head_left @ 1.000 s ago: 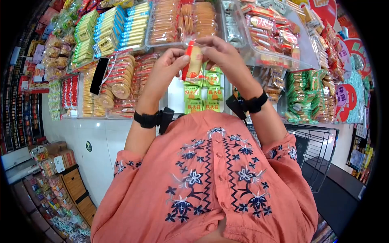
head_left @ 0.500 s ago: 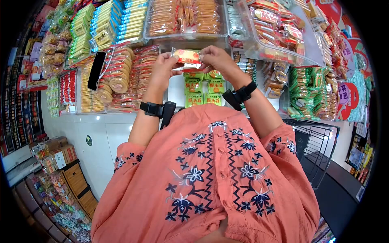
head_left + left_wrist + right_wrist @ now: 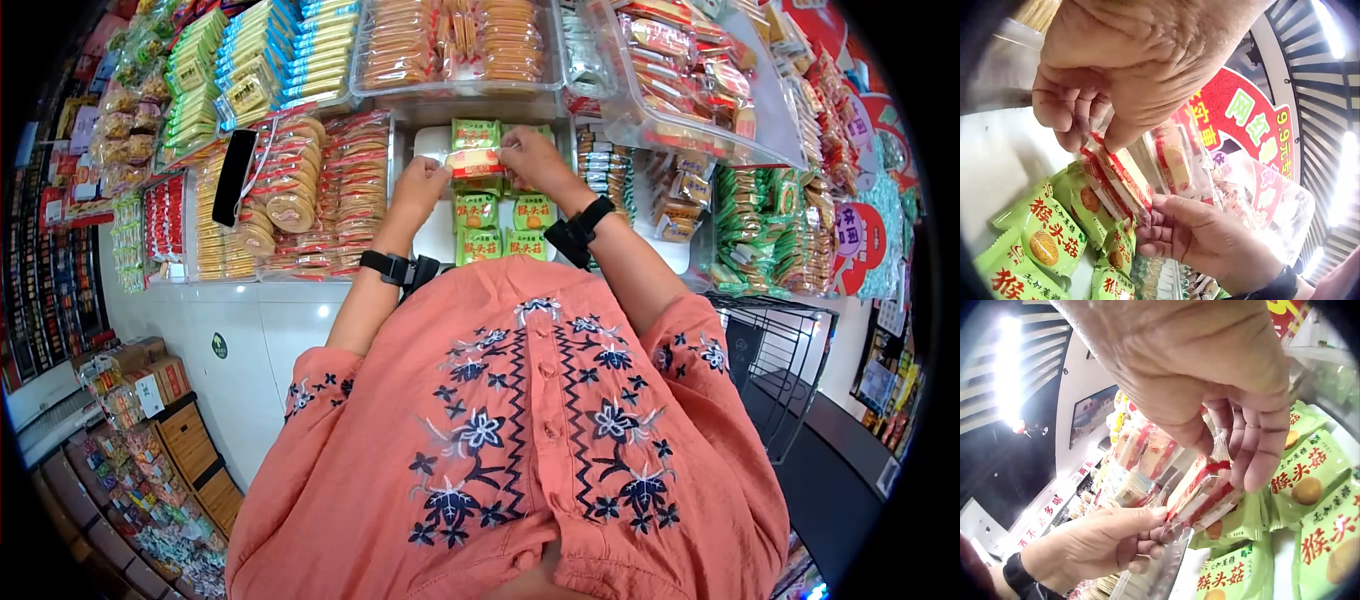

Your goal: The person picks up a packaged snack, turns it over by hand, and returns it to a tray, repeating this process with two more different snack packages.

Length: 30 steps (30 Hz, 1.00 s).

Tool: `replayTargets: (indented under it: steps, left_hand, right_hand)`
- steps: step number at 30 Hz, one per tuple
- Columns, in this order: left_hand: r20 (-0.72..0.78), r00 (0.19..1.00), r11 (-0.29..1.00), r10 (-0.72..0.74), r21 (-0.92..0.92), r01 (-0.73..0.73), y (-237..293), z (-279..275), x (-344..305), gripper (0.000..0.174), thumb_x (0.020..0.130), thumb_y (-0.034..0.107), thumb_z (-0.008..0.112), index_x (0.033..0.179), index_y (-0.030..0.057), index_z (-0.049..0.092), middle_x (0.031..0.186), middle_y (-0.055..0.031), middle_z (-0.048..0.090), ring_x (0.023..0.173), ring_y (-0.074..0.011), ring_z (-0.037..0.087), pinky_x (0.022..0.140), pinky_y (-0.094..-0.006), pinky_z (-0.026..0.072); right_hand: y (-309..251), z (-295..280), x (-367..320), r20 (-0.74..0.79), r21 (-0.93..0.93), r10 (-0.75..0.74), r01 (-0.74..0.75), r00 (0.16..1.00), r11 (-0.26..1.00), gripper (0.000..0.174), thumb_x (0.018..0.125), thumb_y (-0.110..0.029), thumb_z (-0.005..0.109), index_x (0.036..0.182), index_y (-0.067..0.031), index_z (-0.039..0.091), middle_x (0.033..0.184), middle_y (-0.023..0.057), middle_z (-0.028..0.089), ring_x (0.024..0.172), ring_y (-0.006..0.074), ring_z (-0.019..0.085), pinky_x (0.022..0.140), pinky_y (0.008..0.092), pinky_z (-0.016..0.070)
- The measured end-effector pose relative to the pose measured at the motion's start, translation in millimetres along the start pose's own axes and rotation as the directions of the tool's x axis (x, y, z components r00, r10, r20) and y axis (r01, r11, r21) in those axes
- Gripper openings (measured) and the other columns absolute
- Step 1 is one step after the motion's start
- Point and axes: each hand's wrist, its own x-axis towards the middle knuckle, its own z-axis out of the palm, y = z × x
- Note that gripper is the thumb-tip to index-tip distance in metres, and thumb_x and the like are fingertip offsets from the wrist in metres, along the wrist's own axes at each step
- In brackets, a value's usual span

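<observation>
The left hand (image 3: 422,186) and right hand (image 3: 538,160) have fingers closed in pinches at opposite ends of a red-and-cream rectangular packet in clear film (image 3: 474,163), probably to keep its printed face uncovered. It is over glossy green square plastic sachets (image 3: 477,212), rowed label-up on a flat white tray (image 3: 432,240), likely for easy reading. Beyond, a clear rigid plastic bin (image 3: 455,90) corrals brown wrapped biscuits (image 3: 508,50).

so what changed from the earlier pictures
The red-and-cream oblong packet in clear plastic turned from lengthwise to crosswise, then moved down toward the green square plastic packets. Nothing was let go: left hand and right hand still hold it. The green packets stayed put.
</observation>
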Motion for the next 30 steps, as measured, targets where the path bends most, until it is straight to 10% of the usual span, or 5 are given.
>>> replayTargets:
  steps: [15, 20, 22, 25, 30]
  left_hand:
    - [-0.098, 0.967, 0.953, 0.234, 0.218, -0.209, -22.2, 3.7, 7.9, 0.047, 0.088, 0.034, 0.068, 0.107, -0.0091, 0.062, 0.101, -0.0257, 0.067, 0.094, -0.0355, 0.066, 0.081, -0.0427, 0.0513]
    - [-0.152, 0.967, 0.979, 0.206, 0.038, -0.202, -9.7, -7.4, 7.8, 0.045, 0.089, 0.031, 0.068, 0.112, -0.0070, 0.061, 0.102, -0.0216, 0.067, 0.093, -0.0309, 0.066, 0.082, -0.0403, 0.0523]
    - [-0.133, 0.952, 0.961, 0.275, -0.005, -0.278, -16.5, -12.7, 17.7, 0.038, 0.094, 0.028, 0.066, 0.116, -0.0021, 0.059, 0.101, -0.0115, 0.065, 0.086, -0.0157, 0.062, 0.065, -0.0299, 0.0524]
    - [-0.119, 0.964, 0.952, 0.239, -0.168, -0.257, 39.7, -22.8, -5.3, 0.036, 0.096, 0.026, 0.064, 0.117, -0.0024, 0.058, 0.097, -0.0098, 0.064, 0.082, -0.0151, 0.060, 0.070, -0.0292, 0.0513]
    - [-0.073, 0.965, 0.912, 0.252, -0.317, -0.262, 95.3, -31.0, -28.5, 0.033, 0.097, 0.025, 0.063, 0.117, -0.0014, 0.059, 0.096, -0.0064, 0.062, 0.081, -0.0113, 0.057, 0.069, -0.0267, 0.0499]
  right_hand:
    - [-2.8, 2.9, -6.0, -0.138, -0.358, -0.259, 0.196, 0.956, 0.913, 0.034, 0.083, -0.017, 0.067, 0.108, 0.0038, 0.058, 0.092, 0.0290, 0.066, 0.089, 0.0438, 0.066, 0.080, 0.0467, 0.0509]
    - [-43.9, -12.5, -46.5, 0.071, -0.427, -0.280, 0.283, 0.957, 0.859, 0.026, 0.091, -0.023, 0.064, 0.104, -0.0008, 0.064, 0.092, 0.0192, 0.068, 0.083, 0.0299, 0.068, 0.072, 0.0394, 0.0528]
    - [-95.2, -30.2, -85.5, 0.275, -0.154, -0.093, 0.140, 0.957, 0.978, 0.026, 0.095, -0.024, 0.060, 0.105, -0.0003, 0.062, 0.083, 0.0055, 0.064, 0.068, 0.0100, 0.064, 0.058, 0.0289, 0.0519]
    - [-160.0, -61.4, -132.2, 0.376, 0.077, -0.117, 0.094, 0.919, 0.993, 0.025, 0.096, -0.025, 0.059, 0.101, -0.0014, 0.062, 0.083, 0.0038, 0.066, 0.069, 0.0106, 0.065, 0.059, 0.0270, 0.0526]
    - [-254.9, -139.3, -181.5, 0.096, -0.041, -0.390, 0.395, 0.916, 0.918, 0.021, 0.097, -0.022, 0.061, 0.105, -0.0031, 0.063, 0.083, 0.0009, 0.065, 0.070, 0.0082, 0.065, 0.062, 0.0234, 0.0527]
